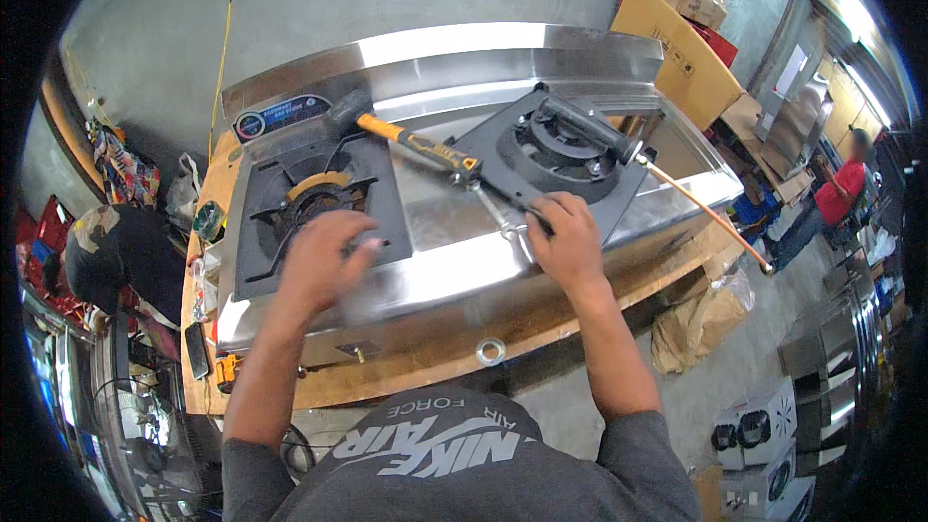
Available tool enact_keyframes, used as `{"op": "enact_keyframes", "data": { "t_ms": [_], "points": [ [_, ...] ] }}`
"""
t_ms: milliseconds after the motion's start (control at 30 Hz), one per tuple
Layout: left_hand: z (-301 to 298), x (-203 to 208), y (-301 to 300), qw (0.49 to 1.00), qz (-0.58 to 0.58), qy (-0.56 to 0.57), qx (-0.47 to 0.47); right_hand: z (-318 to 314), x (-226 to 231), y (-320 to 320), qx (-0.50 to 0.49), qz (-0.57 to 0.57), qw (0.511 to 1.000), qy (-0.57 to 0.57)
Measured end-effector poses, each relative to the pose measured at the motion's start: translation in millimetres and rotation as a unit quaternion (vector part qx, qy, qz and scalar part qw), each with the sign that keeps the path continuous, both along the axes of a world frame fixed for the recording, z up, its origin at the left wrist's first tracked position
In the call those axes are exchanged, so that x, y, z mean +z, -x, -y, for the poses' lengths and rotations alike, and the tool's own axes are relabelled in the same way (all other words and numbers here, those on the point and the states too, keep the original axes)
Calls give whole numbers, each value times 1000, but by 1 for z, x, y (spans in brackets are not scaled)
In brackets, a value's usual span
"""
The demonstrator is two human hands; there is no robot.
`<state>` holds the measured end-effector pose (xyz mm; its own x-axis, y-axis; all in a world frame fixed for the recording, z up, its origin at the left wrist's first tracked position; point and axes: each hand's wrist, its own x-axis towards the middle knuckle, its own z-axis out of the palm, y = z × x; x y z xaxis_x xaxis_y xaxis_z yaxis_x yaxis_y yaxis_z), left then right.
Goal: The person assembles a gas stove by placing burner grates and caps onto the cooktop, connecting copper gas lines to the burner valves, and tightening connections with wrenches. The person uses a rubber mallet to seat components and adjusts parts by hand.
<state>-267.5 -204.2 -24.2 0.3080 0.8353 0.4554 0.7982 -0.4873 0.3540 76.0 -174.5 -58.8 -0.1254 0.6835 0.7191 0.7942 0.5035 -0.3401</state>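
Observation:
My left hand [329,256], slightly blurred, hovers over the front of the left black burner [251,188]; its thumb and fingers are apart and I see nothing held. My right hand [570,242] has its fingers curled on the near edge of the right burner plate [619,195], a square black plate sitting askew on the steel stove [440,266]. A hammer [411,143] with a yellow and black handle lies between the burners. A silver wrench [500,216] rests beside my right hand. Across the right burner lies a black tube [585,126] with a thin copper pipe [701,208].
The stove stands on a wooden table [319,394] against a grey wall. A phone [196,350] lies at its left end. Cardboard boxes [677,53] stand at back right; a brown bag [701,329] is on the floor. One person [111,256] is at left, another [839,195] at far right.

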Motion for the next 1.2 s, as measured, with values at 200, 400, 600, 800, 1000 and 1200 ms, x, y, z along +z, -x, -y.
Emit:
{"op": "enact_keyframes", "data": {
  "t_ms": [200, 400, 600, 800, 1000, 1200],
  "points": [
    [-65, -4, -136, 988, -102, 38, -109, 38, 30, -86, 36, -182, 982, 20],
    [-106, -1, -169, 980, -129, -144, -43, 36, -13, -153, 4, -158, 987, 33],
    [-124, 1, -126, 991, -104, 38, 71, 19, -25, -176, 23, -159, 985, 62],
    [-129, 5, -123, 990, -77, 62, 103, 12, -67, -202, 15, -233, 967, 100],
    [-127, 2, -132, 995, -32, 15, 96, 18, -64, -208, 15, -258, 957, 131],
    [-120, -4, -148, 1000, -3, -17, -6, 45, 36, -183, 94, -74, 990, 78]
  ]
}}
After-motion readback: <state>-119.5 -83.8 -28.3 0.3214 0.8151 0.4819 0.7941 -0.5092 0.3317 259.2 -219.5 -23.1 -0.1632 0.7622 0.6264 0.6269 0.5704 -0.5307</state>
